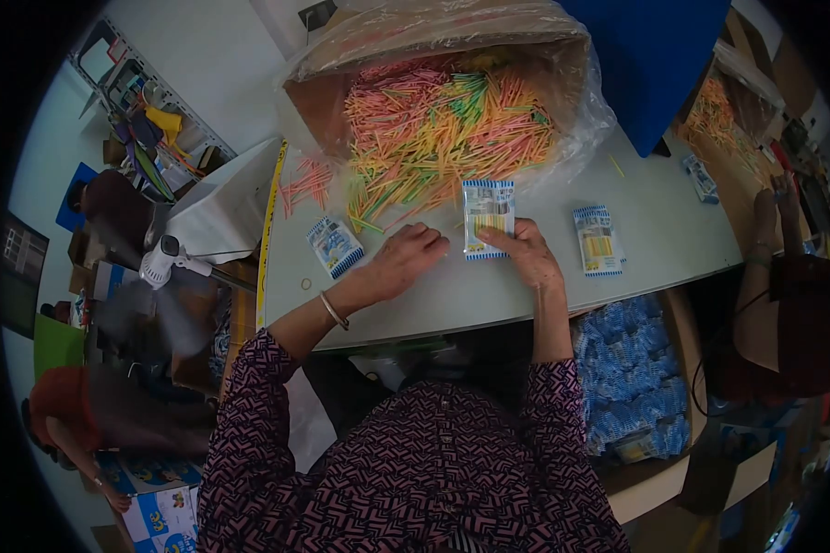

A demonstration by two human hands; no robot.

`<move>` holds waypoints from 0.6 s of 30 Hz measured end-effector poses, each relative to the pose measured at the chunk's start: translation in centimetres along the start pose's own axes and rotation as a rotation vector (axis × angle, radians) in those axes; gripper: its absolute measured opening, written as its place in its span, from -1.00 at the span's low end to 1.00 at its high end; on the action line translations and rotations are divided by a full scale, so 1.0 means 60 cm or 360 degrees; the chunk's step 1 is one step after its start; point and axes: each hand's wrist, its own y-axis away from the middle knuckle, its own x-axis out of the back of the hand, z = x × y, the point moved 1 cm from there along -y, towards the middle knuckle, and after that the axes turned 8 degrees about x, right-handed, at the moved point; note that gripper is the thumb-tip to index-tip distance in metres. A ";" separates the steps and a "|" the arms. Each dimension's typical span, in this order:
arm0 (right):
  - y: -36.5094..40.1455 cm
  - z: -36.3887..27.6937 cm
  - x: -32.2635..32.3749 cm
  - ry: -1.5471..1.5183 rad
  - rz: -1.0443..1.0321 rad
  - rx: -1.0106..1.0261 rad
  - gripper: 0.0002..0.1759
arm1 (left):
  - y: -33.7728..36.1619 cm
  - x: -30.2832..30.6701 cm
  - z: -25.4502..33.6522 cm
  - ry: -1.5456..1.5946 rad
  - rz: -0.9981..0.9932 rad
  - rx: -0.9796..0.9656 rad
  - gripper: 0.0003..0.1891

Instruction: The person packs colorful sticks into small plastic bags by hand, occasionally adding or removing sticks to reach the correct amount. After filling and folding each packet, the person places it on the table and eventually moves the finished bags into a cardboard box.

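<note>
My right hand (527,253) grips a small clear packet (489,212) with blue striped ends, thumb across its front; yellow sticks show through. Left of it, my left hand (404,263) hovers just over the table with fingers curled together; whatever they hold, if anything, is hidden. One blue-and-white packet (334,246) lies near my left wrist, which wears a bangle. To the right of my right hand lie further packets (598,241), seemingly stacked. Beyond both hands, thin pink, yellow, orange and green sticks (452,129) spill from a plastic-lined cardboard box (318,111) tipped on its side.
A rubber band (306,284) and loose pink sticks (306,184) lie on the pale table (415,313). Below its right edge stands a carton (687,359) of blue packets. A small fan (161,263) is at left. Another person's arm (761,249) works at right; someone else bends at lower left.
</note>
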 end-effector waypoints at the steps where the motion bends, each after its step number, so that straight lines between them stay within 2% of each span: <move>1: -0.003 0.004 -0.003 -0.0040 -0.0014 -0.0012 -0.61 | 0.002 -0.002 0.006 -0.0229 -0.0052 -0.0128 -0.65; 3: -0.001 0.006 -0.002 -0.0076 -0.0024 -0.0030 -0.58 | 0.000 0.001 0.012 -0.0278 -0.0035 -0.0142 -0.64; 5: 0.008 -0.026 -0.011 0.0114 -0.0010 -0.0176 -0.64 | 0.001 -0.002 0.006 -0.0337 -0.0001 -0.0149 -0.63; 7: 0.000 -0.007 -0.002 0.0155 -0.0020 -0.0147 -0.67 | -0.008 -0.001 -0.017 -0.0406 0.0237 -0.0081 -0.62; 8: -0.004 0.004 0.002 0.0183 -0.0023 -0.0129 -0.69 | -0.019 0.007 -0.021 -0.0408 0.0240 -0.0090 -0.62; 10: -0.008 0.018 0.004 0.0164 -0.0108 -0.0124 -0.71 | -0.036 0.039 -0.034 0.0712 0.0326 0.0674 -0.64; 11: -0.011 0.020 0.001 0.0146 -0.0201 -0.0122 -0.72 | -0.049 0.055 -0.036 0.0710 0.0332 0.0686 -0.64; 13: -0.008 0.018 -0.004 0.0162 -0.0267 -0.0133 -0.71 | -0.073 0.082 -0.033 0.1508 0.0555 0.0645 -0.70; 14: -0.007 0.018 -0.006 0.0179 -0.0312 -0.0138 -0.70 | -0.078 0.093 -0.023 0.1508 0.0562 0.0650 -0.70; 16: -0.009 0.024 -0.003 0.0165 -0.0363 -0.0120 -0.70 | -0.092 0.105 -0.007 0.1864 0.0519 0.0604 -0.75; 18: -0.009 0.031 0.002 0.0150 -0.0405 -0.0103 -0.70 | -0.097 0.096 -0.004 0.1889 0.0522 0.0578 -0.76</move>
